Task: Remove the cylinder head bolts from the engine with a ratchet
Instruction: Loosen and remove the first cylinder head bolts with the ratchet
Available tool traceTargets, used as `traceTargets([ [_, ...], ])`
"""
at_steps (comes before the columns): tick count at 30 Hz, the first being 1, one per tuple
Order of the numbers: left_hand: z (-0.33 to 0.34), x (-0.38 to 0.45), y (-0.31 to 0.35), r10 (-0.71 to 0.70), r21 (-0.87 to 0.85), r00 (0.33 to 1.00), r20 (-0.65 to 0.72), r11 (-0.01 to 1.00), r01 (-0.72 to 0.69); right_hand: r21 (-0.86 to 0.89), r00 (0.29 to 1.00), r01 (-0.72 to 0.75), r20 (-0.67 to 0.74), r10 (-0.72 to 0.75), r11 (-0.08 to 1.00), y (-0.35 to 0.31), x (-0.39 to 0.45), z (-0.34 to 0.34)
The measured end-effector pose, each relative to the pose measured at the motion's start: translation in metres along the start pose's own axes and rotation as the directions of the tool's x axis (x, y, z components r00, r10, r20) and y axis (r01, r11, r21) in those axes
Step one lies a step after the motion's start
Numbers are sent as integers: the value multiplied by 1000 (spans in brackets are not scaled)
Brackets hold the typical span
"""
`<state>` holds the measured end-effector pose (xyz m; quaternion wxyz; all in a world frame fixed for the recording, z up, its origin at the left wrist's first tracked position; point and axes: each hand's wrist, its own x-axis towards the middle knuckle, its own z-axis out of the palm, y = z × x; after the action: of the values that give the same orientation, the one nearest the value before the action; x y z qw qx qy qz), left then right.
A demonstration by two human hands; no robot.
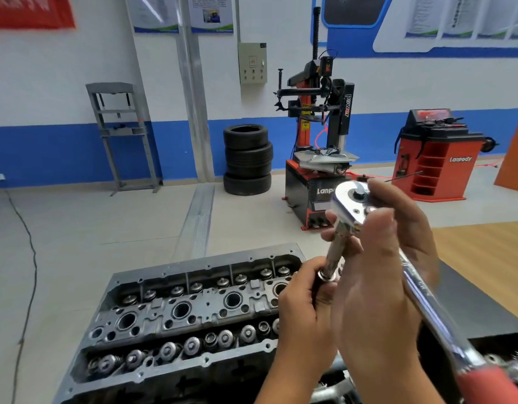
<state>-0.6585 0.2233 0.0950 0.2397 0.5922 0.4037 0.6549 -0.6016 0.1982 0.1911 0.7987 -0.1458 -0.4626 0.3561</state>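
Holding ratchet, left hand, right hand

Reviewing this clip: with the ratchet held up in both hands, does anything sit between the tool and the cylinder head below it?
Nothing visible does. The ratchet and its extension are raised in the right hand and left hand, above the right end of the cylinder head. Only the hands themselves hide that end; the rest lies uncovered.

Your ratchet shines chrome silver with a red handle; the cylinder head below you is dull grey. Behind, black tyres stand against a white-and-blue wall.
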Motion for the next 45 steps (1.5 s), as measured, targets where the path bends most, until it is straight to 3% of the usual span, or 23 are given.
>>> traceTargets([
  [2, -1, 1, 0, 31, 24, 1000, -5, 999, -31, 56, 998, -55, 28, 54, 997, -2, 8, 1],
  [4, -4, 1, 0, 28, -3, 1000, 6, 1000, -28, 151, 959, -235, 194, 204, 960, -4, 32, -6],
  [8, -2, 1, 3, 67, 8, 997, 34, 998, -67, 204, 672, -679, 559, 485, 706, -4, 84, -15],
  [10, 0, 5, 2, 87, 40, 996, 10, 995, -87, 207, 624, -732, 587, 516, 650, 3, 95, -15],
  [12, 1, 8, 0, 89, 65, 996, -21, 994, -88, 240, 678, -685, 556, 481, 688, 9, 93, -12],
  [14, 1, 7, -3, 85, 74, 996, -30, 994, -82, 300, 784, -559, 493, 376, 773, 11, 80, -13],
  [16, 2, 5, -4, 81, 81, 997, -12, 994, -80, 321, 877, -389, 416, 240, 864, 11, 64, -20],
  [18, 2, 4, -7, 61, 98, 998, -1, 993, -61, 217, 946, -151, 314, 78, 964, 11, 51, -23],
  [20, 1, 4, -8, 34, 92, 999, 2, 995, -34, 34, 963, 124, 238, -128, 992, 9, 45, -18],
  [22, -1, 3, -5, 17, 66, 1000, 12, 998, -17, -28, 935, 251, 266, -235, 968, 10, 46, -11],
  [23, -2, 1, -3, 11, 37, 1000, 25, 999, -12, 6, 928, 207, 315, -198, 978, 10, 49, -9],
  [25, -6, 0, 0, 7, -32, 999, 51, 999, -5, 152, 893, -71, 450, -5, 986, 9, 57, -5],
  [27, -7, 1, 2, 23, -55, 998, 62, 998, -19, 277, 795, -404, 577, 185, 872, 7, 65, -2],
  [29, -6, 3, 3, 25, -65, 998, 58, 998, -22, 330, 731, -562, 627, 268, 759, 7, 71, -1],
  [31, -4, 7, 3, 18, -78, 999, 44, 997, -14, 338, 730, -577, 622, 284, 743, 8, 72, 0],
  [33, -3, 8, 0, 12, -87, 999, 30, 996, -10, 330, 789, -500, 555, 263, 801, 8, 66, 0],
  [37, -1, 9, -4, 26, -111, 999, 47, 994, -20, 164, 950, -95, 311, 40, 982, 9, 38, -9],
  [39, -1, 9, -3, 16, -125, 999, 49, 992, -10, 64, 951, 104, 286, -118, 993, 10, 34, -7],
  [40, -2, 9, -2, 2, -140, 998, 56, 990, 6, 58, 937, 121, 322, -133, 991, 10, 37, -5],
  [41, -4, 8, -1, -13, -162, 997, 71, 987, 24, 80, 920, 70, 380, -95, 994, 10, 42, -4],
  [43, -8, 8, 0, -26, -189, 994, 110, 981, 47, 189, 857, -188, 511, 68, 964, 9, 56, -2],
  [45, -10, 9, 1, -27, -185, 989, 148, 981, 54, 304, 754, -477, 623, 207, 825, 7, 69, -2],
])
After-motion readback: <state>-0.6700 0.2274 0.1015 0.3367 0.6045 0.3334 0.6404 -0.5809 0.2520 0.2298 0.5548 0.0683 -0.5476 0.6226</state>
